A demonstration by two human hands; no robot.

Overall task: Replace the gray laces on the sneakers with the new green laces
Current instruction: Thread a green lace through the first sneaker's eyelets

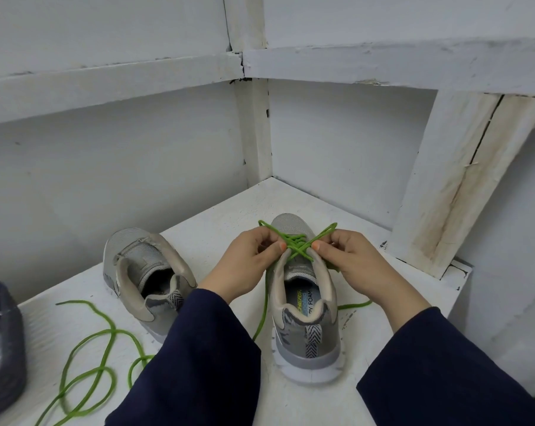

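Both hands pinch the green lace (294, 245) over the near sneaker (306, 333). The left hand (247, 259) and the right hand (355, 262) each hold a loop between thumb and fingertips, and the two loops cross above the tongue. The cord is round and bright, and its tails trail down either side of the shoe onto the white painted shelf (198, 241). The insole print reads in part "CHERS", "cooled" and "RY FOAM". This sneaker is gray mesh with a beige padded collar, a herringbone heel tab and a white sole. The other sneaker (143, 272), of the same look, stands to its left without laces. A loose green lace (112, 329) curls beside it, near a dark perforated basket (2, 333).
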